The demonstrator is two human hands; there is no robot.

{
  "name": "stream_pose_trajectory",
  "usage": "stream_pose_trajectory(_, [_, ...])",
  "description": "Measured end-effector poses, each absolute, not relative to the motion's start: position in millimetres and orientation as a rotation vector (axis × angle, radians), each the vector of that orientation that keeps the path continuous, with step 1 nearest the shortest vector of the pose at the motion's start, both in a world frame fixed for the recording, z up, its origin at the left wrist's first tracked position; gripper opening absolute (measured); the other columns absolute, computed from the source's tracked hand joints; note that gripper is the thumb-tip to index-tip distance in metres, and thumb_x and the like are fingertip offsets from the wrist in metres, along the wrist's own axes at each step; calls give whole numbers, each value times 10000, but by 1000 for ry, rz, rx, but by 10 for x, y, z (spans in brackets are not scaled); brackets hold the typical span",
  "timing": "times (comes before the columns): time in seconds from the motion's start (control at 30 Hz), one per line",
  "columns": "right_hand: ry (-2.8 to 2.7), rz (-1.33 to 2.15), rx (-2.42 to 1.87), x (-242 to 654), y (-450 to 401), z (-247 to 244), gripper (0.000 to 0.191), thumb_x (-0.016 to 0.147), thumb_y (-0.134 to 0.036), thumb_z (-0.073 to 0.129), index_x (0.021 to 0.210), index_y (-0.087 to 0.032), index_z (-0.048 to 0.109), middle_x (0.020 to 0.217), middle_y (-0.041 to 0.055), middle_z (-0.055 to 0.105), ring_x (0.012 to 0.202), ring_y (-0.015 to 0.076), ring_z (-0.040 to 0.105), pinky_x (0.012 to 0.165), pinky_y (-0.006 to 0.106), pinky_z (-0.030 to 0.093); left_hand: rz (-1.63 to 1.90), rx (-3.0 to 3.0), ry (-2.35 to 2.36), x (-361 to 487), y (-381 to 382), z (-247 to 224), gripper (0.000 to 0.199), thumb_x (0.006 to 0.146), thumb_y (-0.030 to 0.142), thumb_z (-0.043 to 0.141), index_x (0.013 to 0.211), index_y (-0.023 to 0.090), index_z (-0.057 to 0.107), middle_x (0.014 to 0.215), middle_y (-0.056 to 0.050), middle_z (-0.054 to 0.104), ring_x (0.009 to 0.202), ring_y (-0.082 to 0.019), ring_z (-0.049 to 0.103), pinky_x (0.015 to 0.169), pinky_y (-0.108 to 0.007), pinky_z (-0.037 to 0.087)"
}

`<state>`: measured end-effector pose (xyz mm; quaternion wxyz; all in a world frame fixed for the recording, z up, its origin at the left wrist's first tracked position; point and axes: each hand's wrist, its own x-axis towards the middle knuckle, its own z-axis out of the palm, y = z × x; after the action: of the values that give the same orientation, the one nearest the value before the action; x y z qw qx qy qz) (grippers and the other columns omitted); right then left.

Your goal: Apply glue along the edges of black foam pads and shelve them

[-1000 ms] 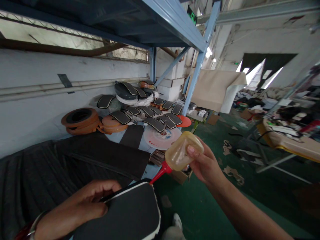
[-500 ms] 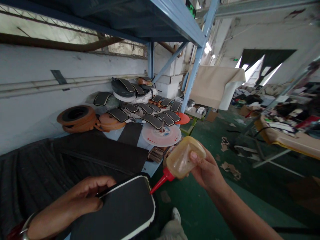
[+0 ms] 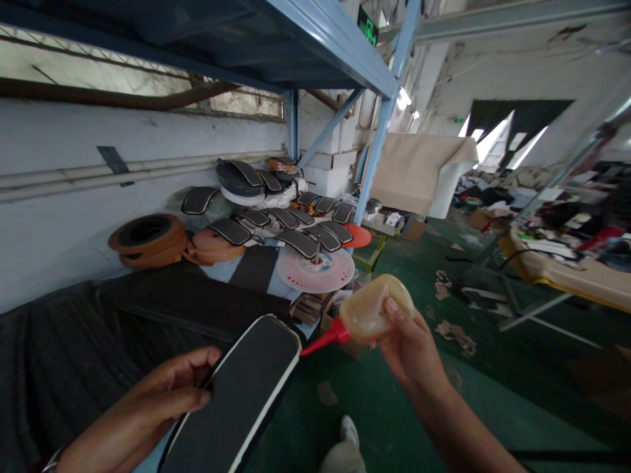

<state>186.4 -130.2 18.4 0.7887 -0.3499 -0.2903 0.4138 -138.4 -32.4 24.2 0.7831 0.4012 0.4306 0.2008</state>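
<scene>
My left hand [image 3: 158, 397] grips a black padded panel [image 3: 234, 394] with a white foam edge, its fingers curled around the panel's left side. My right hand [image 3: 411, 345] is shut on a translucent squeeze bottle [image 3: 369, 315] of amber liquid, tilted with the bottle's red nozzle [image 3: 325, 341] pointing left. The nozzle tip sits right by the panel's white edge near its upper right corner. I cannot tell whether they touch.
Blue steel shelving [image 3: 379, 131] stands overhead. Under it lie several black panels [image 3: 300, 243], orange rings [image 3: 148, 240] and a pale round disc [image 3: 315, 269]. A dark sheet [image 3: 123, 328] spreads at lower left. Green floor [image 3: 296, 420] with scattered scraps lies right.
The panel has turned so its long side stands steeper. The bottle has shifted right and tilted, its nozzle still by the panel's edge. The background has slid slightly left.
</scene>
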Motion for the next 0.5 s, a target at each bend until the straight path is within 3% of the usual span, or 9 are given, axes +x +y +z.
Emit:
stream_pose_trajectory(0.13, [-551, 826, -781, 1865, -1219, 157, 308, 798, -349, 834, 991, -173, 672, 796, 6, 602, 586, 129, 576, 479, 206, 527, 366, 945, 817, -1290, -365, 250, 248, 703, 214, 815, 945, 255, 788, 948, -44, 759, 800, -265, 694, 729, -360, 578])
stream_pose_trajectory(0.5, [-509, 835, -830, 1752, -1251, 77, 343, 785, -382, 839, 986, -179, 648, 791, 11, 586, 585, 140, 560, 445, 217, 500, 397, 927, 866, -1178, -368, 299, 272, 689, 211, 836, 954, 252, 791, 945, -42, 776, 822, -260, 718, 759, -356, 595])
